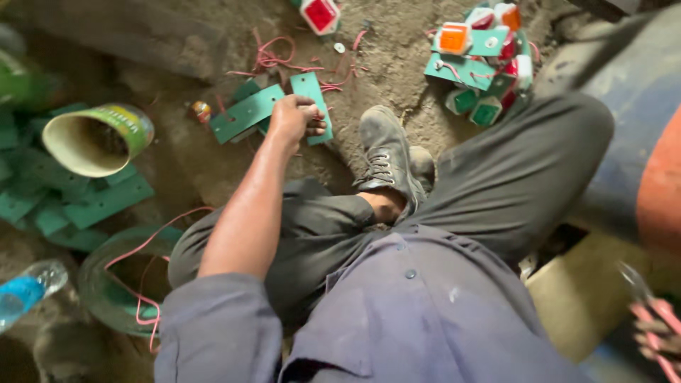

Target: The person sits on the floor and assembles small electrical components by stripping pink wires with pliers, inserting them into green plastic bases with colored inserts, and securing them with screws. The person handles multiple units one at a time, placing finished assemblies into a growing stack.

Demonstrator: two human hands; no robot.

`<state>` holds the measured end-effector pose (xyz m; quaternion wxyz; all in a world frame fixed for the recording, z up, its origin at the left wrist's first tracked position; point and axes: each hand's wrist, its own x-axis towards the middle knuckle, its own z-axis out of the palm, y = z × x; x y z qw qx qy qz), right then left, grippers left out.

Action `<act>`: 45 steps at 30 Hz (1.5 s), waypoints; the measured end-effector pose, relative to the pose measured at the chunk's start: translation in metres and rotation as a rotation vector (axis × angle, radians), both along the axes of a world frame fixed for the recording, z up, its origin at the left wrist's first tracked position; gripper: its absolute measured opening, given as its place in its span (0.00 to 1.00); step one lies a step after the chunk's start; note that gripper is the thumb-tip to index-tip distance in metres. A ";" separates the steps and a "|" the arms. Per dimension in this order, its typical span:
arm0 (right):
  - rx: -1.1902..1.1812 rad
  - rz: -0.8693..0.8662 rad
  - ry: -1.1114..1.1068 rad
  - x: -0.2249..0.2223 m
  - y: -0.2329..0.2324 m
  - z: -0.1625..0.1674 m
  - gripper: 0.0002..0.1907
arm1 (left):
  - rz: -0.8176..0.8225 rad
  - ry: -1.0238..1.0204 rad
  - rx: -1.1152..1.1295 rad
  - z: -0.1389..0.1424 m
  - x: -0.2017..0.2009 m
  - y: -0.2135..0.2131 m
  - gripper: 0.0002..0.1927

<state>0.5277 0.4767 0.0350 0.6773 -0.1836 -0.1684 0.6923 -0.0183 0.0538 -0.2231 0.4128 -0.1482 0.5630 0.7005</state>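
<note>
Right hand (656,333): near right corner, closed round red-handled pliers (642,298). Plastic bottle (25,291): near left. Left hand (294,117): arm reaching far, fingers curled onto a green metal plate (312,92) on the dirt floor (397,64). Tin can (99,138): left, tipped. Red-lensed lamp units (482,64): heaped far right.

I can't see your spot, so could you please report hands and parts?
Left hand gripping flat green metal plate on dirt floor. Right hand holding pink-handled pliers. Pink wires beside plates.

matt green plate (310,99), rough dirt floor (397,57)
</note>
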 end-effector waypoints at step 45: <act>1.944 1.041 -1.338 -0.399 -0.213 -0.128 0.30 | -0.103 0.190 -0.058 0.033 0.035 0.024 0.07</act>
